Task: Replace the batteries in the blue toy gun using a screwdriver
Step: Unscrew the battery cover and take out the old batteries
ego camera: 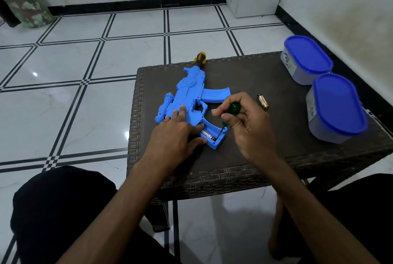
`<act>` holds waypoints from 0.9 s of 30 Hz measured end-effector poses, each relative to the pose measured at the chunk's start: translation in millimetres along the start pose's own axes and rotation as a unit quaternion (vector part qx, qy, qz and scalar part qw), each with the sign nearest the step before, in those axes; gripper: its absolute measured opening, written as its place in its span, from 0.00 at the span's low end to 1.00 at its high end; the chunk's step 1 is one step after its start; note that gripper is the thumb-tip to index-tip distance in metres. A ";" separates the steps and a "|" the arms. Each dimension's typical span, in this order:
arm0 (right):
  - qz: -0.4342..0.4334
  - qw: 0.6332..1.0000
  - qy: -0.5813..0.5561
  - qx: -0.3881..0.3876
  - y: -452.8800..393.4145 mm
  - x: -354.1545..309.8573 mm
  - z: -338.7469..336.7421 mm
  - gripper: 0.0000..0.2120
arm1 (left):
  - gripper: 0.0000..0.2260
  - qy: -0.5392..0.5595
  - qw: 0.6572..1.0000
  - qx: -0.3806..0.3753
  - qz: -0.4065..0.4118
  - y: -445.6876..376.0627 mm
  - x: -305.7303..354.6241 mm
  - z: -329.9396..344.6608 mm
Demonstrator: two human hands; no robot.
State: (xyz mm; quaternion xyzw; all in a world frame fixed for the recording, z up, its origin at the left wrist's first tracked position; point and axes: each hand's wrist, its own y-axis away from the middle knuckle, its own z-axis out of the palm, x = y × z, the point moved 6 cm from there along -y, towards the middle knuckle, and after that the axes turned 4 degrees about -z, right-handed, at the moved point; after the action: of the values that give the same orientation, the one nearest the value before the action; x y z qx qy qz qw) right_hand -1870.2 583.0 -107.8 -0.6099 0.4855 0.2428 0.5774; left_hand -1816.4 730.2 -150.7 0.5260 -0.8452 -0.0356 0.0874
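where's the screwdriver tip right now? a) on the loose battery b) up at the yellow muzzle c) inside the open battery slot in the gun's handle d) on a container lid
c: the right hand holds the green screwdriver, its tip down in the open battery slot of the toy gun, which the left hand steadies.

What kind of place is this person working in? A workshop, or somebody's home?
Most likely a room in a home, not a workshop. The floor is glossy white tile with black borders, the work surface is a low woven-look table, and two blue-lidded storage containers stand on it.
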 end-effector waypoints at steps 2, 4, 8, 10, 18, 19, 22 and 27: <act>-0.006 1.000 0.006 0.000 0.4 0.5 0.1 0.08 | 0.21 0.000 1.000 0.004 0.001 0.6 0.5 -1.4; -0.010 1.000 0.013 -0.001 1.7 1.1 -0.2 0.07 | 0.21 0.000 1.000 0.004 0.002 0.9 0.6 -1.5; -0.019 1.000 0.015 -0.002 3.6 -2.3 0.2 0.08 | 0.22 -0.003 1.000 -0.001 0.000 0.8 -0.4 0.4; -0.025 1.000 0.015 0.011 3.7 -5.5 -2.5 0.10 | 0.22 -0.002 1.000 -0.002 0.000 0.4 -0.5 -0.4; 0.033 0.995 -0.034 0.082 22.0 14.4 -17.1 0.12 | 0.22 -0.002 1.000 0.004 0.005 0.7 -1.4 1.1; 0.029 0.994 -0.032 0.096 22.9 13.8 -19.8 0.11 | 0.23 0.000 1.000 0.007 0.007 1.4 -2.0 1.2; 0.013 0.994 -0.021 0.107 17.8 5.2 -25.5 0.06 | 0.26 0.010 0.999 0.027 0.017 3.6 -5.2 0.8; 0.001 0.996 0.067 -0.067 -12.3 -13.4 -18.2 0.06 | 0.30 0.061 0.997 0.051 0.018 2.4 -14.3 -1.6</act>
State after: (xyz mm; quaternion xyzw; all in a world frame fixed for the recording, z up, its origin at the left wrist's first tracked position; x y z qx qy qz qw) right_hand -1869.8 568.3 -86.6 -0.6613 0.5062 0.2340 0.5017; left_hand -1812.0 744.1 -150.4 0.5154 -0.8484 0.0415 0.1129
